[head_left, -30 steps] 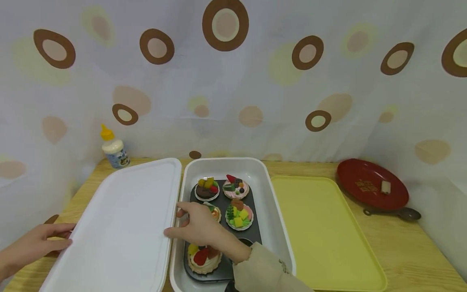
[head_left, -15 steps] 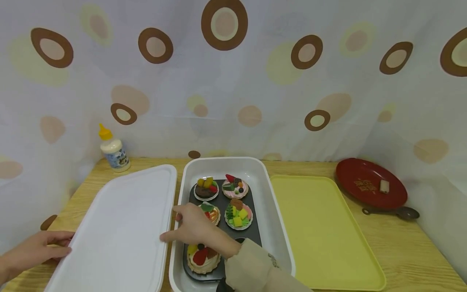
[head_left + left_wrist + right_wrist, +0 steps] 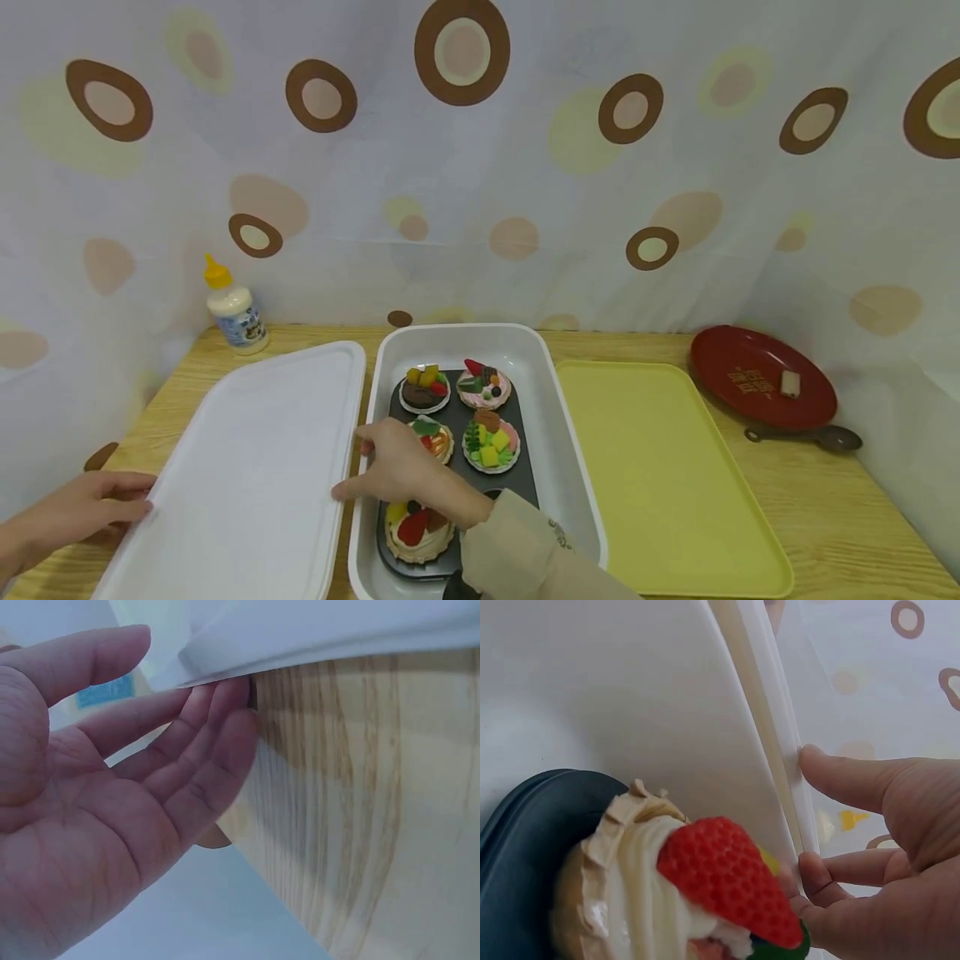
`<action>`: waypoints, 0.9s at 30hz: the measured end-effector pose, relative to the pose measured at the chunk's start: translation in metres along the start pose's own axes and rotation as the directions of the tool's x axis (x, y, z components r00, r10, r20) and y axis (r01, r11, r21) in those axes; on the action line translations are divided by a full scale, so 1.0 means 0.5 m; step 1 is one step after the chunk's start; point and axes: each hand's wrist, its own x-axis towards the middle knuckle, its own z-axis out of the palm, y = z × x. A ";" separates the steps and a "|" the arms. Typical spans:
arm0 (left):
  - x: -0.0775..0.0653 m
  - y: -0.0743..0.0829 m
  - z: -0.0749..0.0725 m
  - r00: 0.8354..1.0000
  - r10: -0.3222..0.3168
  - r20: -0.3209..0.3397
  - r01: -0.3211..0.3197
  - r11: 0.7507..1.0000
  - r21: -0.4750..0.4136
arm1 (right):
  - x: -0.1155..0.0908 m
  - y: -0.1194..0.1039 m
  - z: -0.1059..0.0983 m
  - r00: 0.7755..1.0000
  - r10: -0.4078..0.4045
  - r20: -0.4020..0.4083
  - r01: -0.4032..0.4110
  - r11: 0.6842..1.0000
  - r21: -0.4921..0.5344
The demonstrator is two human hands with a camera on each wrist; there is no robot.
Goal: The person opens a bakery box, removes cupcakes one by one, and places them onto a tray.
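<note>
A white rectangular lid (image 3: 255,467) lies flat and low on the left side of the table. At its left edge my left hand (image 3: 78,510) has fingertips tucked under the rim, thumb at the upper side. My right hand (image 3: 401,467) reaches across the white bin (image 3: 558,467) and holds the lid's right edge between thumb and fingers. In the right wrist view, the thumb (image 3: 840,776) presses the rim while bent fingers reach into the narrow gap beside the bin. Inside the bin is a dark muffin tray (image 3: 517,408) with several toy tarts; my right forearm partly covers it.
A yellow tray (image 3: 660,475) lies right of the bin. Beyond it are a red plate (image 3: 757,383) bearing a small beige block (image 3: 791,383) and a dark spoon (image 3: 836,438). A yellow-capped bottle (image 3: 238,317) stands at the back left, before a patterned curtain (image 3: 480,192).
The lid has come down and slightly towards me, both hands moving with it. Over the last half second hands and lid hardly shift.
</note>
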 end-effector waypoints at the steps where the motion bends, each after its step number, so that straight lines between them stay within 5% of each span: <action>1: -0.005 0.002 -0.003 1.000 0.001 -0.014 0.000 1.000 0.010 | 0.000 0.000 0.000 1.000 -0.004 -0.007 0.004 1.000 0.013; 6: -0.023 0.023 -0.020 0.995 0.011 -0.101 -0.003 0.997 0.079 | -0.003 -0.003 -0.007 0.998 -0.019 -0.059 0.026 0.994 0.109; 16: -0.016 0.083 -0.011 0.968 0.178 -0.178 -0.149 0.975 0.167 | -0.008 0.001 -0.039 0.988 -0.106 -0.112 0.133 0.954 0.267; 21: -0.003 0.135 -0.002 0.935 0.282 -0.216 -0.250 0.954 0.163 | -0.025 0.003 -0.070 0.974 -0.219 -0.059 0.226 0.913 0.340; 27: 0.001 0.221 0.039 0.879 0.419 -0.229 -0.389 0.906 0.166 | -0.064 0.010 -0.108 0.956 -0.289 -0.037 0.287 0.909 0.303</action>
